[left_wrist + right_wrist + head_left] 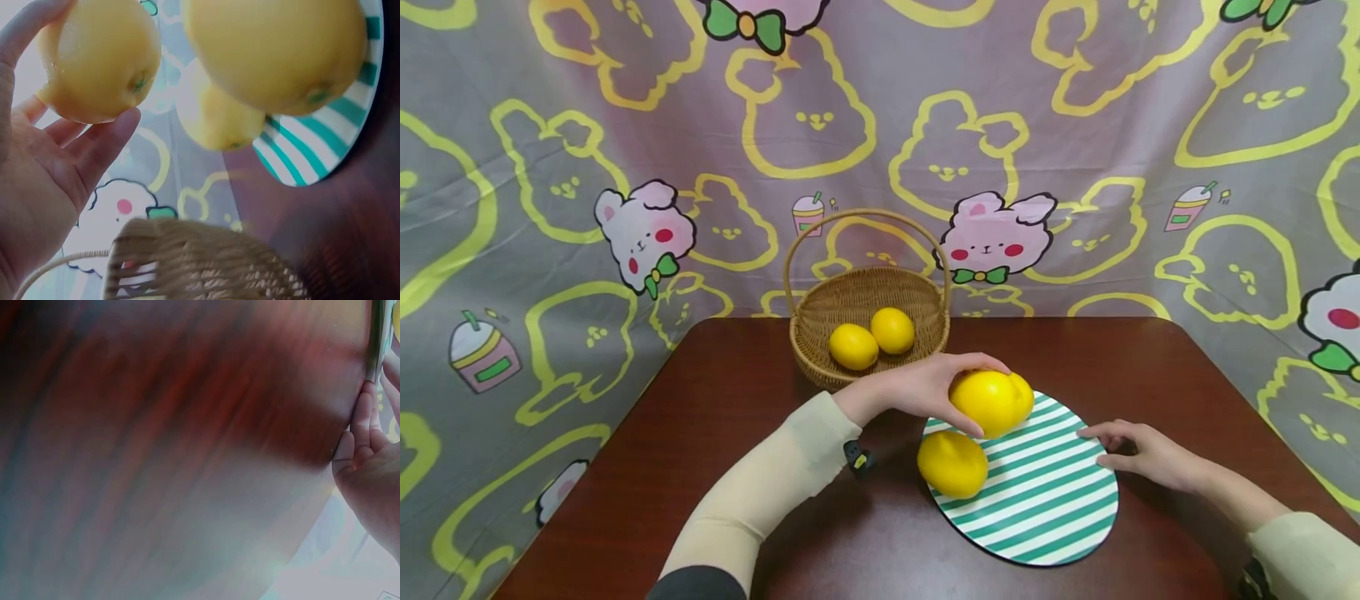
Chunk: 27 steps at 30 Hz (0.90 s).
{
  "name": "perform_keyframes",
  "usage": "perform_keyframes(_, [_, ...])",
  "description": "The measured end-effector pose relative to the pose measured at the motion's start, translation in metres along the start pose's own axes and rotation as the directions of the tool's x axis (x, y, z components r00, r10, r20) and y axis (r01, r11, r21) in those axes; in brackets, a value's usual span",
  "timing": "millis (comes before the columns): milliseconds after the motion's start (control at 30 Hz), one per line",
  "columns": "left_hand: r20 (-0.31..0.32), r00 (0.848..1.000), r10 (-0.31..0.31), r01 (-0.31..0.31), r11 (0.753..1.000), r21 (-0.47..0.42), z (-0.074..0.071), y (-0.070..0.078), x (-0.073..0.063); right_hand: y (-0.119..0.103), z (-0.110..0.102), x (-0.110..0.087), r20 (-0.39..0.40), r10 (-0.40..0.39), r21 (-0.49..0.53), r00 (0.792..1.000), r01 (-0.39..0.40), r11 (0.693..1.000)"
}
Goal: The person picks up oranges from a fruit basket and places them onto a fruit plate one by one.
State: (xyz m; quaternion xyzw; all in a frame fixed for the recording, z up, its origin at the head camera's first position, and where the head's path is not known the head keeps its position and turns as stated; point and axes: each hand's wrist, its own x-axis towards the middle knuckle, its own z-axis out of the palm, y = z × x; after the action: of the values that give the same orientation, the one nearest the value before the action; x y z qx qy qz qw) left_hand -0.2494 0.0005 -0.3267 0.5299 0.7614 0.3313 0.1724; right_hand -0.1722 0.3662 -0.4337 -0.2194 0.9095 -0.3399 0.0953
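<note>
My left hand [921, 387] grips a yellow lemon [988, 402] between thumb and fingers, over the far left part of a round green-and-white striped board [1037, 517]. In the left wrist view this lemon [103, 59] shows its green stem end. Another lemon [953, 464] lies on the board's left edge. A further lemon [1024, 398] shows partly behind the held one. At the board's right rim rests my right hand [1157, 454], thumb and index fingertips touching the edge. The right wrist view catches its fingers [362, 419] low beside the rim.
Behind my left hand stands a wicker basket [868, 283] with a tall arched handle, two lemons [872, 337] inside. All this is on a dark reddish-brown table [715, 425]. A cartoon-printed curtain [865, 100] hangs around the back and sides.
</note>
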Motion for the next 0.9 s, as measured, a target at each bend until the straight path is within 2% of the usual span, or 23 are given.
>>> perform_keyframes(167, [0.072, 0.997, 0.002, -0.001, 1.000, -0.017, 0.012, 0.001, 0.014, 0.001, -0.001, 0.000, -0.003, 0.006, 0.001, 1.000, -0.006, 1.000])
perform_keyframes(433, [0.191, 0.980, -0.052, 0.030, 0.993, 0.113, 0.028, 0.000, 0.030, 0.002, 0.000, -0.001, -0.005, -0.011, 0.012, 1.000, 0.011, 1.000])
perform_keyframes(633, [0.234, 0.968, -0.090, 0.053, 0.986, 0.158, 0.033, 0.000, 0.038, 0.000, 0.000, -0.001, -0.008, -0.014, 0.011, 1.000, 0.014, 1.000])
perform_keyframes(900, [0.291, 0.948, -0.126, 0.089, 0.987, 0.137, 0.046, -0.007, 0.047, -0.001, 0.001, -0.001, 0.001, 0.034, 0.022, 0.999, -0.034, 0.999])
